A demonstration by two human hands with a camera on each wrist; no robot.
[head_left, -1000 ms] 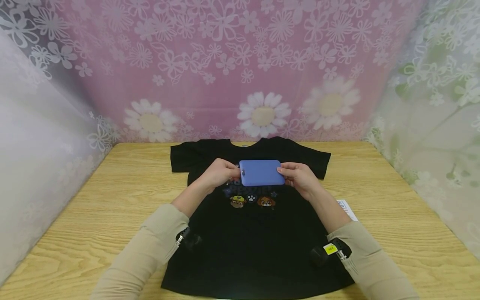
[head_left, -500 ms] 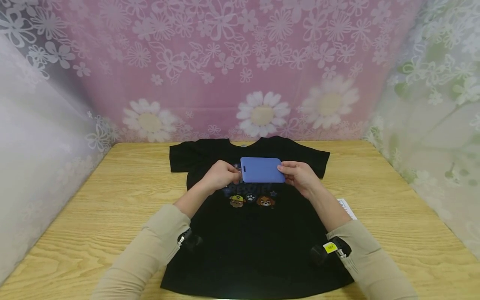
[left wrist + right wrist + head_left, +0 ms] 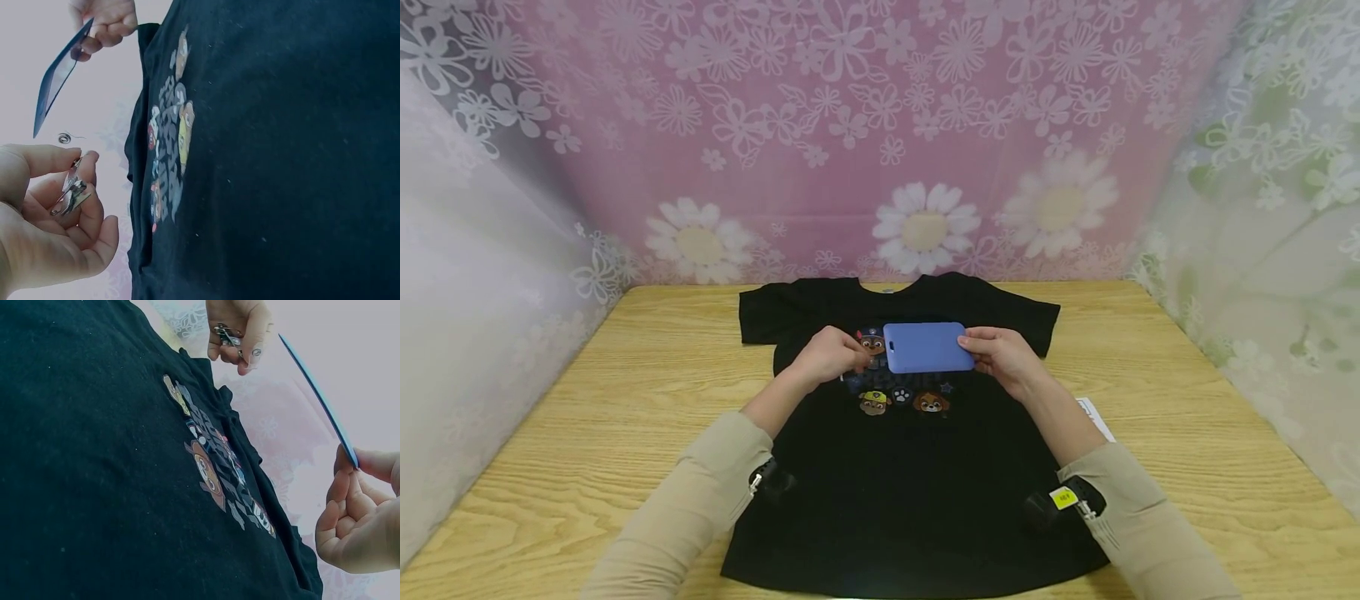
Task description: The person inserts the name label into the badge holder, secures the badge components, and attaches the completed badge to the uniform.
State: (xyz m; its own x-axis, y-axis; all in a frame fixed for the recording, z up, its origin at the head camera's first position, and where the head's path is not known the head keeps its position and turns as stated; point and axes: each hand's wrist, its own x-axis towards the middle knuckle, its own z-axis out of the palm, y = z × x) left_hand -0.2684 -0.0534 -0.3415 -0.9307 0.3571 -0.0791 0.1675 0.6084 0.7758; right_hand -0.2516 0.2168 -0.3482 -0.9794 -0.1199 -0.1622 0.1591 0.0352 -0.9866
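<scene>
My right hand [image 3: 1003, 358] pinches the right end of a blue ID badge holder [image 3: 928, 347], which has a slot at its left end. Thumb and fingers hold it above the black T-shirt [image 3: 910, 492]. To the left of the slot and apart from it, my left hand [image 3: 831, 358] pinches a small metal badge clip [image 3: 72, 190]. A round metal snap [image 3: 64, 137] shows just past those fingertips in the left wrist view, seemingly on a clear strap that is hard to see. From the right wrist, the holder appears nearly edge-on.
The T-shirt lies spread on a wooden table [image 3: 625, 400], cartoon dog faces printed on its chest. A white printed card [image 3: 1096, 418] lies right of the shirt, partly behind my right forearm. Flowered cloth [image 3: 850, 167] hangs around the back and sides.
My left hand has drawn away leftward from the holder's slotted end, uncovering more of the shirt's print. The holder rose slightly, then came down again in my right hand.
</scene>
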